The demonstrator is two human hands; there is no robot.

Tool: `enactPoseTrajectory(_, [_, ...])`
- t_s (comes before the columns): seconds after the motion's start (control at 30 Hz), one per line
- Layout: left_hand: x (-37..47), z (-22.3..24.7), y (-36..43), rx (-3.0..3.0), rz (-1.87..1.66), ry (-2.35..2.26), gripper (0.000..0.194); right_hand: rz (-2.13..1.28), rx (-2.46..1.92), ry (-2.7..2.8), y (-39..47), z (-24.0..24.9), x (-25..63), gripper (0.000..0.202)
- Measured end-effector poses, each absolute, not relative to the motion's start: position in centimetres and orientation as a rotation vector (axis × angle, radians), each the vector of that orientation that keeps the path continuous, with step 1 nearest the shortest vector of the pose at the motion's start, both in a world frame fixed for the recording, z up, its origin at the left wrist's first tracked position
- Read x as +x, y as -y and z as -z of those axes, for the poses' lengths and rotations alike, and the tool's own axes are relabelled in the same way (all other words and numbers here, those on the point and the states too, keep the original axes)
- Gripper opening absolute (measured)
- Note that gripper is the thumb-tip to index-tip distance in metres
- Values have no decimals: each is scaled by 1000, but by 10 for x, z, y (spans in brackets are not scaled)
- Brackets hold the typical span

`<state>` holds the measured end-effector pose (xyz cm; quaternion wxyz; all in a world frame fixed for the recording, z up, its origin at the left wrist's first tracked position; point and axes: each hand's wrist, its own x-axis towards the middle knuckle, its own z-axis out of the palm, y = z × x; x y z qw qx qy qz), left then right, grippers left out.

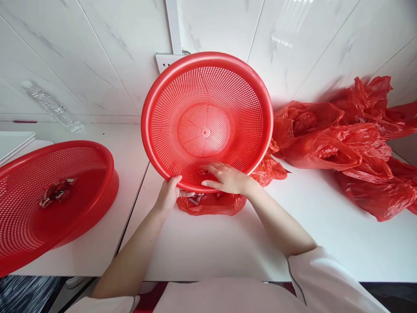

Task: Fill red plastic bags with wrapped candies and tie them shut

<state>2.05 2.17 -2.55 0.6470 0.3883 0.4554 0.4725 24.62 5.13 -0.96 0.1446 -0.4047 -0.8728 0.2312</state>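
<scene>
A large red perforated plastic basket is tilted so that its open mouth faces me, above a red plastic bag. My left hand grips the basket's lower left rim, thumb on top and fingers beneath. Inside the lower part of the basket lies my right hand, its fingers stretched out and thumb apart. Under those fingers are small reddish pieces, partly covered and too small to name. Small wrapped packets show in the bag's mouth just below the rim.
At the left stands another red basket with a few wrapped pieces inside. Several full red plastic bags are heaped at the right. A clear plastic bottle lies by the wall, near a white tray. A socket sits behind the tilted basket.
</scene>
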Motion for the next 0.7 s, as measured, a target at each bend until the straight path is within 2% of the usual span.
enactPoseTrajectory(0.07, [19,25,-23,864,-1093,-1045,43,-744,-1032,2501,-51,4,249,61])
enactPoseTrajectory(0.2, [16,23,-27,823,-1129,-1095,38,-1022,-820,2273,-51,-3,252,42])
enactPoseTrajectory(0.4, [5,24,-34,807,-1231,-1098,29,-1504,-777,1620,-52,-8,254,39])
enactPoseTrajectory(0.6, [-3,30,-41,704,-1339,-1048,25,-1486,-946,1730,-50,-16,264,51])
enactPoseTrajectory(0.7, [-4,33,-43,638,-1400,-1043,26,-1364,-931,1977,-48,-16,266,46])
